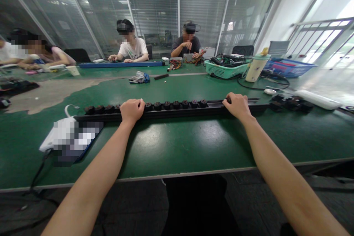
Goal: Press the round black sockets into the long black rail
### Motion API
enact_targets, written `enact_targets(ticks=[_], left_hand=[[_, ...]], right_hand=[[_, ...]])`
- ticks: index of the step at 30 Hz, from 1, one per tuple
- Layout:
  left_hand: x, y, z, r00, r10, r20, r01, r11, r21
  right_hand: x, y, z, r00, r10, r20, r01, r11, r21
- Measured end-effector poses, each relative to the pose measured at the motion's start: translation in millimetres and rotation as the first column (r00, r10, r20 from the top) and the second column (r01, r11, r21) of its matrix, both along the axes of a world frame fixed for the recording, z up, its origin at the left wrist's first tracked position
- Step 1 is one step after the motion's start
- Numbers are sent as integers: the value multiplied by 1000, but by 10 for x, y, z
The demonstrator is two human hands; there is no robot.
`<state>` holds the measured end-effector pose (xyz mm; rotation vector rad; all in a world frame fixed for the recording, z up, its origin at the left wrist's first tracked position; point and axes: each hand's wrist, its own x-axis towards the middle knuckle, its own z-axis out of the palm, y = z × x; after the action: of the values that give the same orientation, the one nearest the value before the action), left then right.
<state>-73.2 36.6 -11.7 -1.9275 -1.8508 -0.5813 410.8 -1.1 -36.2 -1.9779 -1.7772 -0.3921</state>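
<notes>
A long black rail [177,113] lies across the green table, with several round black pieces [176,105] lined up along it. My left hand [132,110] is closed over the rail left of its middle, fingers wrapped round it. Near the rail's right part, my right hand [237,105] has its fingers curled on a small black piece [228,100]. Between that hand and the row of pieces, a stretch of rail shows without round pieces. More black pieces [291,103] lie on the table beyond the rail's right end.
A white device [59,132] and a phone [88,138] lie at the left. Farther back are a grey-blue cloth [139,77], a green basket [226,70], a tumbler [256,68] and a blue basket [293,67]. Several people sit across the green table [188,147].
</notes>
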Motion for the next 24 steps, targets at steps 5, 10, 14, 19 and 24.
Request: enact_targets(ticks=[5, 10, 14, 19, 24], left_hand=[[-10, 8, -10, 1000, -6, 17, 6, 1000, 1], [-10, 3, -11, 1000, -13, 11, 13, 1000, 4], [-12, 8, -16, 1000, -11, 4, 11, 1000, 15], [-11, 14, -19, 1000, 0, -15, 0, 1000, 6], [2, 1, -6, 1000, 8, 0, -8, 1000, -9]], right_hand=[[11, -6, -1, 1000, -17, -19, 17, 1000, 9], [24, -11, 7, 999, -24, -23, 24, 1000, 9], [25, -9, 14, 999, -34, -36, 34, 999, 6], [17, -15, 18, 997, -51, -57, 52, 999, 8], [15, -27, 24, 996, -60, -65, 61, 998, 10]])
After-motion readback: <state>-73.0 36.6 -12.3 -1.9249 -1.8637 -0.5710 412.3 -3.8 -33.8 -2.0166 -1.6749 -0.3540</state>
